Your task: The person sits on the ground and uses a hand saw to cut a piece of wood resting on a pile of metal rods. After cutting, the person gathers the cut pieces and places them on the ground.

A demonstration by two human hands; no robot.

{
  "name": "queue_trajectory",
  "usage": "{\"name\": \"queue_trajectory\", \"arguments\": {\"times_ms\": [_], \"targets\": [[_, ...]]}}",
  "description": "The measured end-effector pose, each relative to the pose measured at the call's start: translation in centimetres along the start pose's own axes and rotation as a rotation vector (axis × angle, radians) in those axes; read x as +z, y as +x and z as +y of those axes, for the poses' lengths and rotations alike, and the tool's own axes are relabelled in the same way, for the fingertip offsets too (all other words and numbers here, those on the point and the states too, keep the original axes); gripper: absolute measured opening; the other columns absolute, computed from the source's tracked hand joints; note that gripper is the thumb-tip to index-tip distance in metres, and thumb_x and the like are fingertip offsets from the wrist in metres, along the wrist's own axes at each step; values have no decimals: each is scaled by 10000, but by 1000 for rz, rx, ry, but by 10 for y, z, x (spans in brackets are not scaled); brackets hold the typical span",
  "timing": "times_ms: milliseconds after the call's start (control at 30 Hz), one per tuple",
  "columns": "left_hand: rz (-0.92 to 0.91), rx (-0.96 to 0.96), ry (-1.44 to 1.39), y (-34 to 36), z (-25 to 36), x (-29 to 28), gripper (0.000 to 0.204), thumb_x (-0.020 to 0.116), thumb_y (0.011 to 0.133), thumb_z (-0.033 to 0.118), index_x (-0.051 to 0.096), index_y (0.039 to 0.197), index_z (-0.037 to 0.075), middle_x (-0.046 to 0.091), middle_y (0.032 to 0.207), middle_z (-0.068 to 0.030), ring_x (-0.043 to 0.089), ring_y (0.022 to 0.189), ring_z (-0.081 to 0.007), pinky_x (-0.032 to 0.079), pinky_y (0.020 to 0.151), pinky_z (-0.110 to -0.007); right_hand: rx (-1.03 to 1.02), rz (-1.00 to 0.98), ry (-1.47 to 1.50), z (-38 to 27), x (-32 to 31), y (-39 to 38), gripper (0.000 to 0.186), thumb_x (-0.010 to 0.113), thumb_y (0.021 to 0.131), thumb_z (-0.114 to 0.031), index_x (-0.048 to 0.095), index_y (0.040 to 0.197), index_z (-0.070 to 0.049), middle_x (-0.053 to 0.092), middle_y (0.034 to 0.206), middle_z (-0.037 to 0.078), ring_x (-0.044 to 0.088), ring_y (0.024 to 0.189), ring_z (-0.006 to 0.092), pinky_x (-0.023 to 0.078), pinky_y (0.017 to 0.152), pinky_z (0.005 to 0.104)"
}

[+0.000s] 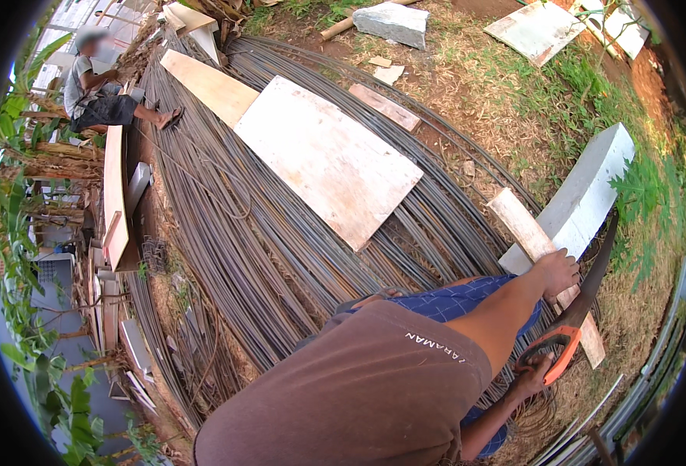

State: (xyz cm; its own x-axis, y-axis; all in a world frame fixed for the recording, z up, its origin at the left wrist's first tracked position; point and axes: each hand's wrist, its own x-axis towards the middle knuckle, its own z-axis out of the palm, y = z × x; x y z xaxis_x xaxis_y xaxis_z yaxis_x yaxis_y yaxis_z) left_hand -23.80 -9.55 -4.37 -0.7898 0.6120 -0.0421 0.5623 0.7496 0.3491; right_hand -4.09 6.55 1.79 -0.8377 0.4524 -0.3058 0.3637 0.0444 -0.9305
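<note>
My left hand is closed over a narrow wooden board, pressing it against a long pale block. The board lies slantwise across the block, and its lower end sticks out past my hand. My right hand is wrapped around the orange and black handle of a handsaw. Its dark blade points up and away, crossing the board just beside my left hand. Whether the teeth have cut into the wood cannot be made out.
Long steel bars run in a thick bundle beside me. A wide pale panel and a tapered plywood piece lie on them. Another person sits at the far left. A stone-like block rests on the grass.
</note>
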Motion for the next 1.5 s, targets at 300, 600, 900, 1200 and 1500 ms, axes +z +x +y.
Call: {"name": "queue_trajectory", "arguments": {"times_ms": [300, 600, 900, 1200, 1500], "targets": [[3, 2, 0, 0, 1, -2, 726, 844, 701, 563, 648, 1254, 135, 624, 1229, -36, 552, 1209, -219, 423, 996, -399, -55, 2, 23, 8, -2, 3, 362, 652, 1029, -349, 571, 824, -63, 537, 699, 20, 471, 562, 126, 334, 478, 259], [9, 2, 8, 2, 0, 1, 744, 847, 691, 577, 650, 1252, 130, 628, 1230, -38, 559, 1211, -224, 430, 1000, -407, -132, -15, 10, 3, 2, 0, 352, 639, 1040, -325, 560, 814, -67, 529, 690, 20, 467, 558, 125, 339, 495, 265], [4, 8, 6, 4, 2, 1, 749, 843, 688, 586, 651, 1258, 140, 630, 1228, -35, 561, 1210, -222, 435, 999, -408, -117, 6, 22, -2, 5, -4, 371, 621, 1043, -309, 548, 779, -59, 509, 656, 20, 436, 523, 121, 315, 461, 255], [-2, -2, 38, 2, 1, 1, 756, 837, 705, 606, 648, 1273, 145, 633, 1238, -35, 564, 1215, -224, 435, 1005, -412, -124, -18, 31, 6, 0, 3, 386, 616, 1046, -316, 542, 765, -63, 505, 644, 18, 425, 492, 113, 300, 442, 248], [19, -1, 37, -1, 1, 0, 756, 841, 696, 598, 656, 1262, 131, 637, 1228, -43, 568, 1210, -227, 436, 1001, -412, -147, -22, 6, -1, 3, 0, 402, 618, 1043, -339, 530, 760, -68, 495, 657, 19, 433, 520, 124, 322, 462, 264]]}}
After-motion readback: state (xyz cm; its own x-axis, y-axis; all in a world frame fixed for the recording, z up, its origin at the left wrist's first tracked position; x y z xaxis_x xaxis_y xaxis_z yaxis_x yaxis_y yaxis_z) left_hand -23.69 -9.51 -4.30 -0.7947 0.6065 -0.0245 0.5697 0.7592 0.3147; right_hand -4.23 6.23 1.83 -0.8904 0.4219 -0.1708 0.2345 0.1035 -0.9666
